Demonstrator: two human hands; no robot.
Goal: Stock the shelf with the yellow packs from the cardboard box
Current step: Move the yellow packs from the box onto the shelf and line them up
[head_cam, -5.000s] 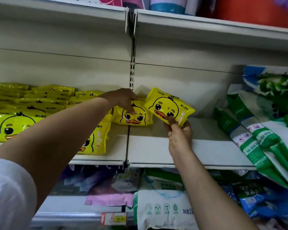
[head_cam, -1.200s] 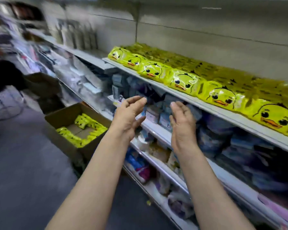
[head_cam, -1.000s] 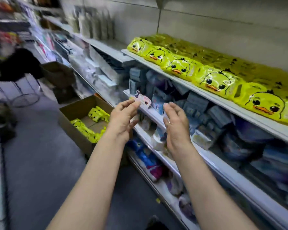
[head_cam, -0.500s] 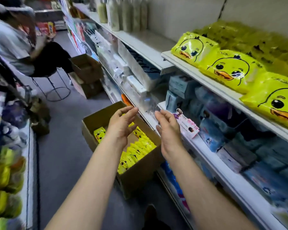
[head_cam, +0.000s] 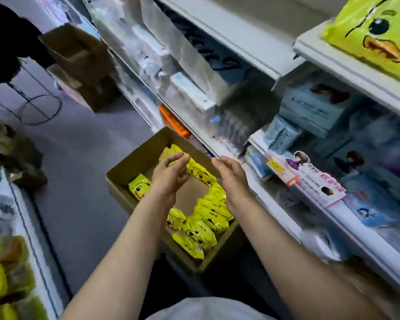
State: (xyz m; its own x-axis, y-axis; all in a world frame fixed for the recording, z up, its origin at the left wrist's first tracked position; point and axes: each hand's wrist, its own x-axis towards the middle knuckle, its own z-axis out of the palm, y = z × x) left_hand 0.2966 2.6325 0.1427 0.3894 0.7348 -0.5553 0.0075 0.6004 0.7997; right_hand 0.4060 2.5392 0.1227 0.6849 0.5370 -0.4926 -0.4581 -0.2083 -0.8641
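Many yellow packs (head_cam: 207, 221) remain in the cardboard box (head_cam: 134, 163) on the floor, ringed along its right and near walls around a bare patch of bottom. Both hands hang above it, palms facing: left hand (head_cam: 169, 179) and right hand (head_cam: 231, 179), fingers relaxed, holding nothing. One stocked pack (head_cam: 376, 35) sits on the shelf (head_cam: 346, 72) at upper right.

Risks, as judged:
- Packs look slick and soft; a two-handed scoop could shed some.
- Box stands just beside the lower shelving (head_cam: 275, 204); rising hands could knock the hanging card (head_cam: 310, 179).
- View is blurred, so reach may misjudge.
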